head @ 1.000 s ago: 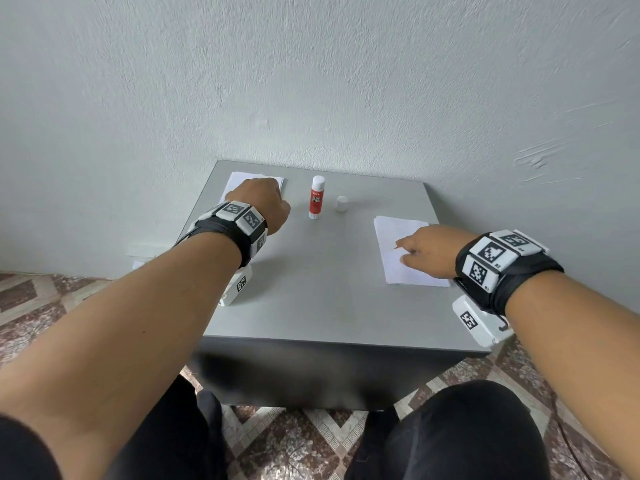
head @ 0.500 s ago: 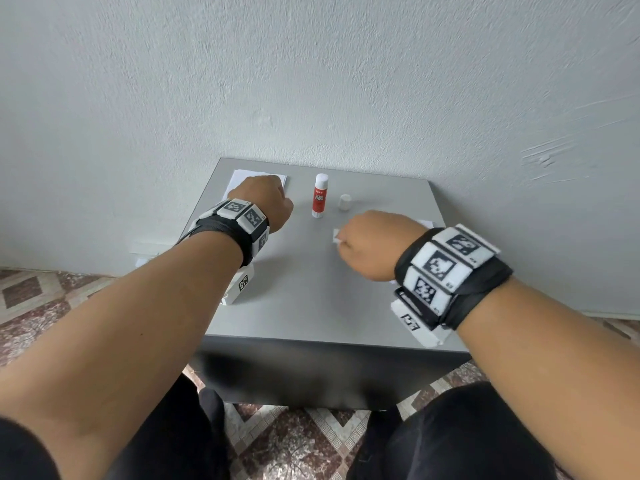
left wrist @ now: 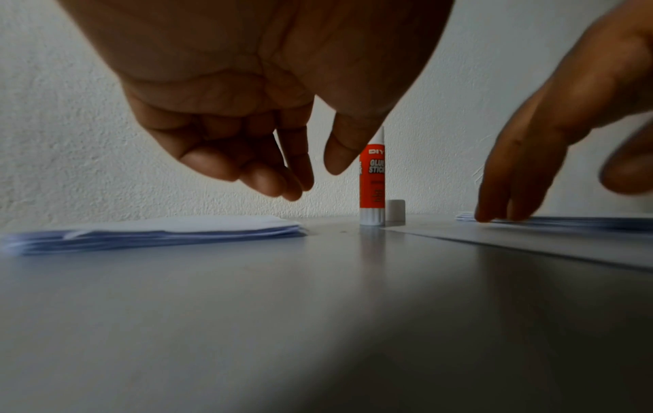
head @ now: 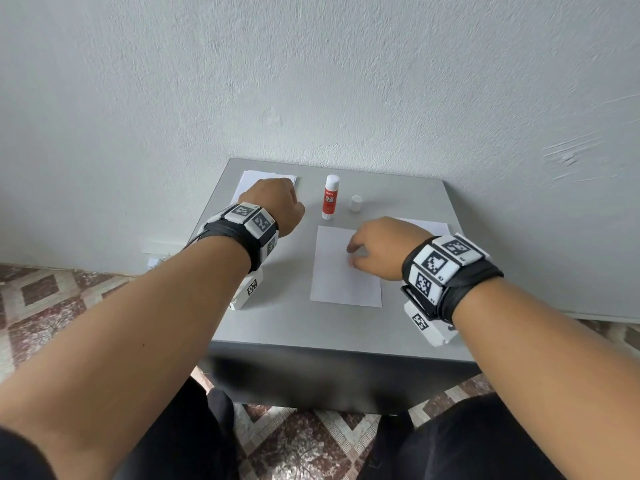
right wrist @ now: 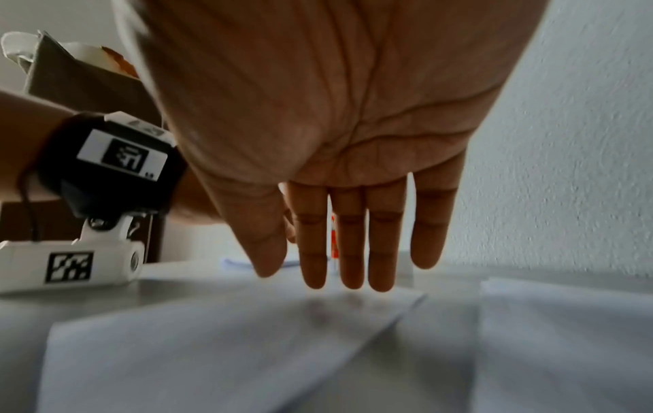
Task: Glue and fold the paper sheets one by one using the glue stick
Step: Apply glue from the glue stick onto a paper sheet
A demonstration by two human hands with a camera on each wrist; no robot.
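With a single paper sheet (head: pixel 341 271) laid flat just in front of the uncapped glue stick (head: pixel 330 197), the right hand (head: pixel 382 245) rests straight-fingered on it, the left hand (head: pixel 273 206) hangs loosely curled and empty beside the stick, and the next move, gluing, calls for picking that stick up.

Plain domestic room, likely a home, rough pale plastered wall (head: pixel 311 81) filling the upper frame, small grey table (head: pixel 294 323) pushed against it at centre, patterned maroon and cream floor tiles (head: pixel 45 296) along the lower left and bottom edges
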